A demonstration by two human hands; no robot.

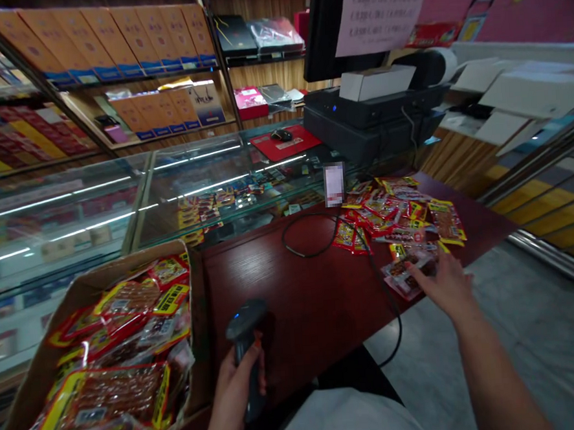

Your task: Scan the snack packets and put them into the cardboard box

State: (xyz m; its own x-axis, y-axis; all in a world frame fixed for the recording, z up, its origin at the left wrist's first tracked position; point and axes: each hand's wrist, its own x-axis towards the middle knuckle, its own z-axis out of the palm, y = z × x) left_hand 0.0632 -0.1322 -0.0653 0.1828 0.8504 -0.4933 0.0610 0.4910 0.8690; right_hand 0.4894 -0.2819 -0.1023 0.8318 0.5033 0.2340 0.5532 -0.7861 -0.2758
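In my left hand (241,380) is a dark handheld barcode scanner (248,324), its handle wrapped by my fingers and its head pointing up over the table. My right hand (449,283) reaches over the table's right front edge, thumb and fingers spread apart. Its thumb touches a clear packet of brown snacks (402,276) lying on the wood. Just beyond is a loose pile of red and yellow snack packets (384,212). On my left, an open cardboard box (200,330) holds many similar packets (122,387).
A black cable (313,252) loops across the dark red table (271,268) and hangs over its front edge. Behind stand a glass display counter (191,162), a mouse (281,135) on a red mat, a cash drawer (369,125) and a monitor (319,31). Metal rails (548,186) run at right.
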